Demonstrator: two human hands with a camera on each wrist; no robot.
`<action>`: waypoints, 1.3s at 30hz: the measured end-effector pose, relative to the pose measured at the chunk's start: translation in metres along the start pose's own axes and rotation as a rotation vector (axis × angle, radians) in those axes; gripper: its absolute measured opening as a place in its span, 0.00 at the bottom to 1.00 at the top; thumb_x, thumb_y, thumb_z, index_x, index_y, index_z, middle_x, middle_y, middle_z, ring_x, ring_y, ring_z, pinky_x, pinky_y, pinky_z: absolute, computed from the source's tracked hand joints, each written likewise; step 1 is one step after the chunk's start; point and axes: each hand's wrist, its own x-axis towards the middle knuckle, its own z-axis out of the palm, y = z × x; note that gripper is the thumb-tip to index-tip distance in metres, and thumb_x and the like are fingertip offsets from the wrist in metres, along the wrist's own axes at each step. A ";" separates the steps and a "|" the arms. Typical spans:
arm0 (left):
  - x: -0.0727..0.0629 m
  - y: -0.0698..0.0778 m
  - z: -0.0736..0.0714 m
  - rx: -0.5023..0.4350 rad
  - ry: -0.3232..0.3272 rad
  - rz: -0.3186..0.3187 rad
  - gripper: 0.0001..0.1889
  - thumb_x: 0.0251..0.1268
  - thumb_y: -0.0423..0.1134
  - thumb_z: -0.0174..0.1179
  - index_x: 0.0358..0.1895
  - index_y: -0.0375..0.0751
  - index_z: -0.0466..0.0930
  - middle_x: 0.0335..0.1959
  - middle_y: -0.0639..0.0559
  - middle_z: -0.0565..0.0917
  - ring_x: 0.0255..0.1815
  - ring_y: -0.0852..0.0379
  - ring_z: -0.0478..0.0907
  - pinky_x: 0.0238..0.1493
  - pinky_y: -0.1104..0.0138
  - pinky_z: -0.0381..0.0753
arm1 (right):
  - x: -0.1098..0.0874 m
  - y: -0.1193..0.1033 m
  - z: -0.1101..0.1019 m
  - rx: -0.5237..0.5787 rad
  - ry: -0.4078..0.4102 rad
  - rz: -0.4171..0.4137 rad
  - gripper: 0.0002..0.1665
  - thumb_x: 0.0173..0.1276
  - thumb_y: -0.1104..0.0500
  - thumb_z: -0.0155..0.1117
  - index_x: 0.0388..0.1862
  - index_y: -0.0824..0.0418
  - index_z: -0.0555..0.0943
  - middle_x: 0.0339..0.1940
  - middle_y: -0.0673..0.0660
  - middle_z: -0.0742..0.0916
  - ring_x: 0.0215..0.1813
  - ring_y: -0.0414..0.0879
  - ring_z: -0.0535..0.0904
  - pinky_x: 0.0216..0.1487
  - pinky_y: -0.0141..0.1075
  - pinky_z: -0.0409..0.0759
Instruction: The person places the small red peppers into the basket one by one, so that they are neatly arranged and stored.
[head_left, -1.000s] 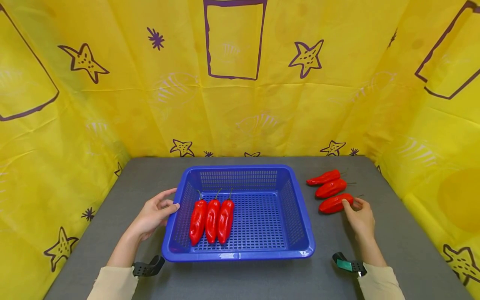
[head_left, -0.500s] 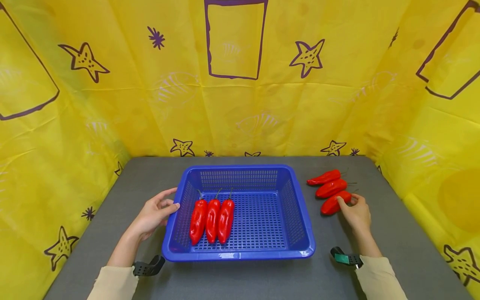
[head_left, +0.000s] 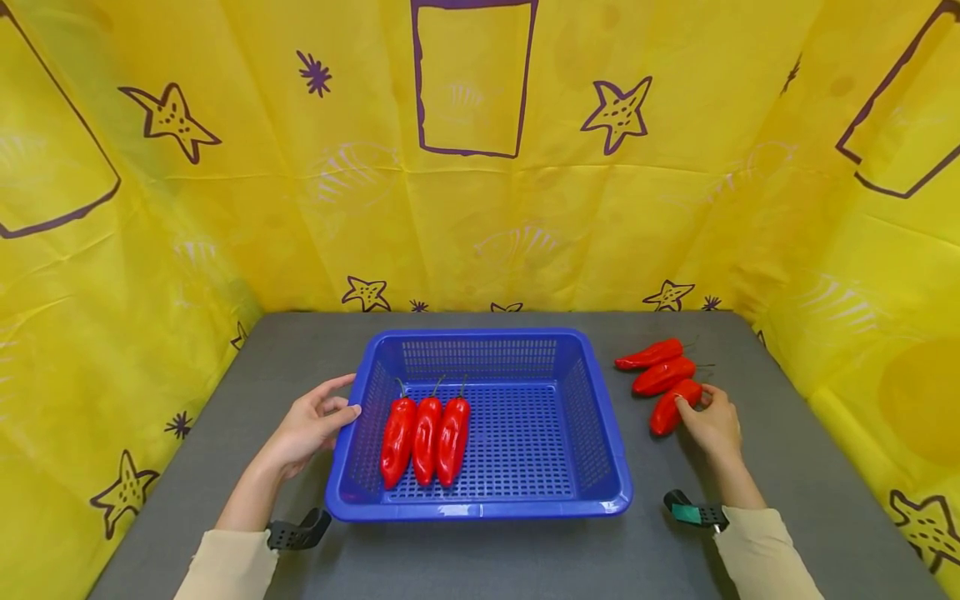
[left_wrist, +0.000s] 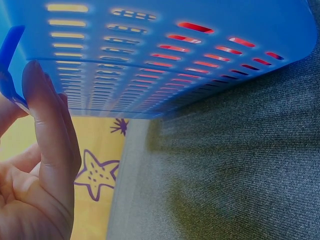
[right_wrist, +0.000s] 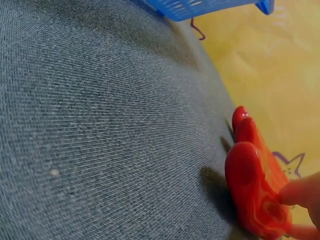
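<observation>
A blue plastic basket (head_left: 480,510) stands mid-table with three red chili peppers (head_left: 424,442) side by side in its left half. My left hand (head_left: 311,425) grips the basket's left rim, thumb on top and fingers beneath, as the left wrist view also shows. To the right of the basket, my right hand (head_left: 712,421) pinches the nearest of three more peppers, the front pepper (head_left: 670,410), by its stem end. That pepper is tilted, its tip toward me. Behind it lie the middle pepper (head_left: 663,377) and the far pepper (head_left: 648,355).
A grey cloth covers the table (head_left: 465,562). Yellow curtains (head_left: 480,208) with starfish drawings hang at the back and on both sides. A black strap (head_left: 300,532) is on the left wrist and another strap (head_left: 693,510) on the right.
The pepper in my right hand has turned, its tip swinging toward me, and the hand has moved slightly left. My left hand keeps its place on the basket rim.
</observation>
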 end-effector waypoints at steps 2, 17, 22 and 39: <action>0.000 0.000 0.000 0.000 -0.001 0.001 0.36 0.62 0.41 0.59 0.70 0.44 0.52 0.39 0.41 0.78 0.32 0.50 0.82 0.34 0.55 0.84 | 0.000 -0.001 -0.001 -0.002 -0.006 -0.005 0.37 0.65 0.49 0.52 0.64 0.72 0.60 0.55 0.75 0.72 0.55 0.68 0.67 0.54 0.57 0.66; 0.000 0.001 0.001 -0.027 -0.014 0.010 0.36 0.62 0.41 0.59 0.70 0.43 0.52 0.38 0.41 0.78 0.32 0.49 0.82 0.35 0.53 0.83 | 0.000 0.000 -0.013 -0.053 -0.134 -0.091 0.34 0.65 0.57 0.45 0.66 0.75 0.57 0.59 0.76 0.70 0.57 0.71 0.66 0.55 0.58 0.66; -0.001 0.001 0.001 -0.029 -0.015 0.012 0.35 0.62 0.41 0.59 0.70 0.43 0.52 0.37 0.41 0.78 0.32 0.49 0.82 0.35 0.53 0.83 | 0.000 0.002 -0.015 -0.056 -0.157 -0.093 0.34 0.66 0.58 0.44 0.67 0.74 0.55 0.61 0.76 0.69 0.60 0.71 0.62 0.58 0.59 0.63; -0.001 0.001 0.002 -0.032 -0.006 0.006 0.35 0.62 0.40 0.59 0.70 0.43 0.52 0.39 0.40 0.78 0.33 0.49 0.82 0.35 0.52 0.83 | -0.002 0.005 -0.006 -0.040 -0.082 -0.055 0.42 0.67 0.44 0.50 0.67 0.72 0.56 0.60 0.76 0.70 0.59 0.70 0.65 0.59 0.59 0.63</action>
